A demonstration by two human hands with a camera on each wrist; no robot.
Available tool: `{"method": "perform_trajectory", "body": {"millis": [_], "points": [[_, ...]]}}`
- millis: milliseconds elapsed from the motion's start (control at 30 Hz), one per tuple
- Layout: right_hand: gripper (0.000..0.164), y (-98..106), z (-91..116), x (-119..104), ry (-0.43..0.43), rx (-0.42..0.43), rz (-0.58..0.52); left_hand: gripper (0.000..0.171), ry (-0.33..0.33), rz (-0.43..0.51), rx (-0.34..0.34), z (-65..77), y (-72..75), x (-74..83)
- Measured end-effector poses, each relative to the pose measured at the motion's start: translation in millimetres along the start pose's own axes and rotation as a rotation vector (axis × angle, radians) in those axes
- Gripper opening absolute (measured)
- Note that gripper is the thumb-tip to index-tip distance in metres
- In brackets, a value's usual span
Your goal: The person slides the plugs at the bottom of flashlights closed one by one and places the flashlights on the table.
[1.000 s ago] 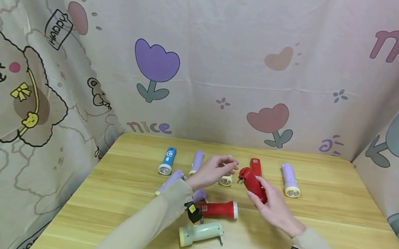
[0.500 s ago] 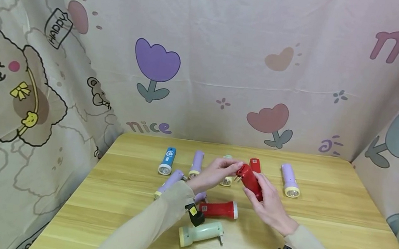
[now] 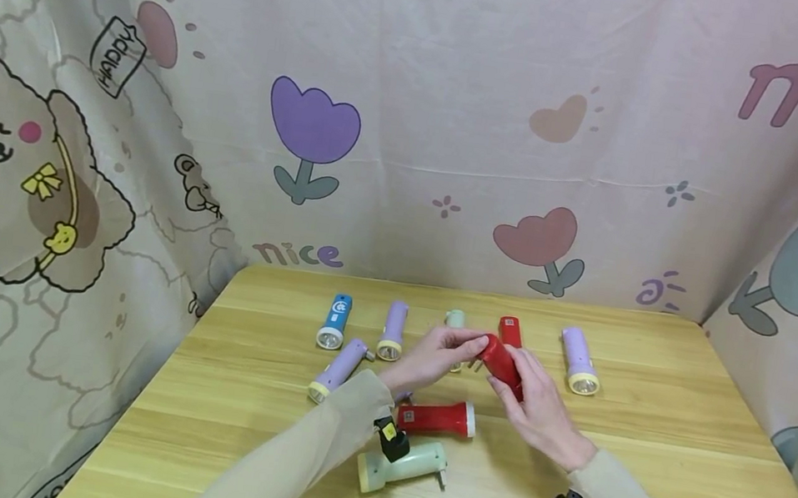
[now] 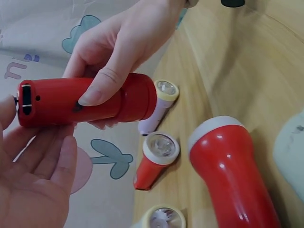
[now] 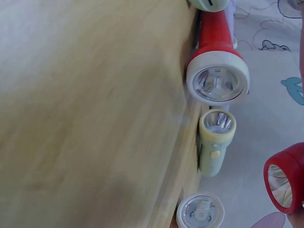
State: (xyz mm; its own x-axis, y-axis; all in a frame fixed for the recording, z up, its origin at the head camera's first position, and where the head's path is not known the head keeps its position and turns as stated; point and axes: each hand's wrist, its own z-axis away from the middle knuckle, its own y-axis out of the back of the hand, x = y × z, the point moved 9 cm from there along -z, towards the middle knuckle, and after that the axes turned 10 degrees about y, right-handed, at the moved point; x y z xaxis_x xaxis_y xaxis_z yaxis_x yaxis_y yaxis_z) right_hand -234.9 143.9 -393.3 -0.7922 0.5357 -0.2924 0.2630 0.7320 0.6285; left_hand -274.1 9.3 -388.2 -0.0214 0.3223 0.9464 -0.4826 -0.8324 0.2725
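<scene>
A red flashlight (image 3: 502, 366) is held above the table, its tail end tilted up to the left in the head view. My right hand (image 3: 541, 411) grips its body, thumb on one side and fingers on the other. My left hand (image 3: 425, 360) pinches the tail end; in the left wrist view its thumb meets the end by a dark slot and its fingers lie underneath. Metal plug prongs stick out there, partly covered. In the right wrist view the red flashlight's lens (image 5: 280, 185) shows at the right edge.
Behind stand a blue flashlight (image 3: 335, 321), a purple one (image 3: 393, 330), a green one (image 3: 455, 319), a red one (image 3: 510, 329) and another purple one (image 3: 579, 359). Nearer lie a purple flashlight (image 3: 340, 370), a red-and-white one (image 3: 439, 418) and a pale green one (image 3: 408, 466) with plug prongs out.
My left hand has come right onto the red flashlight's tail end, and its thumb now covers more of it. The right hand has shifted slightly left with the flashlight.
</scene>
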Motion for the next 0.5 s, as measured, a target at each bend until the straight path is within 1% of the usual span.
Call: {"method": "perform_trajectory", "body": {"millis": [100,200,367,500], "points": [[0.046,0,1,1,0.006,-0.004,0.009,0.041,-0.022,-0.031,0.007,0.2,-2.6,-1.1],[0.045,-1,4,3,0.013,-0.009,0.019,0.041,-0.031,-0.043,0.014,-0.3,-6.2,-3.9],[0.045,-4,9,7,0.021,-0.025,0.027,0.041,-0.029,-0.019,0.039,-2.8,-10.7,-10.4],[0.045,-5,12,10,0.011,-0.039,0.019,0.04,-0.026,-0.004,0.052,-4.0,-12.4,-12.7]]}}
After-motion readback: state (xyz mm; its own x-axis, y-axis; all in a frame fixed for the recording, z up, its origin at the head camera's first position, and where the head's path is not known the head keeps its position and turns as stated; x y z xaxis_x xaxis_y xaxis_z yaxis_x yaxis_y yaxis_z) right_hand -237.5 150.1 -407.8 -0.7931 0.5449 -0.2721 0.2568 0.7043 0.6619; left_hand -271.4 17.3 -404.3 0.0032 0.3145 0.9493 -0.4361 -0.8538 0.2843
